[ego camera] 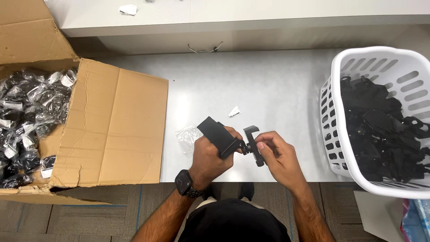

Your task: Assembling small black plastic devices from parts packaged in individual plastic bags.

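Observation:
My left hand (209, 157) grips the flat black strap end of a black phone-holder mount (218, 133) above the front of the white table. My right hand (277, 154) pinches the mount's black clamp bracket (251, 140) between thumb and fingers. The two hands hold the same piece, close together. A black watch sits on my left wrist (184, 182). An empty clear plastic bag (187, 136) lies on the table just left of my left hand.
An open cardboard box (116, 125) at the left holds several bagged black parts (31, 116). A white laundry basket (358, 58) at the right is filled with unbagged black mounts. A small white paper scrap (234, 111) lies mid-table. A shelf ledge runs along the back.

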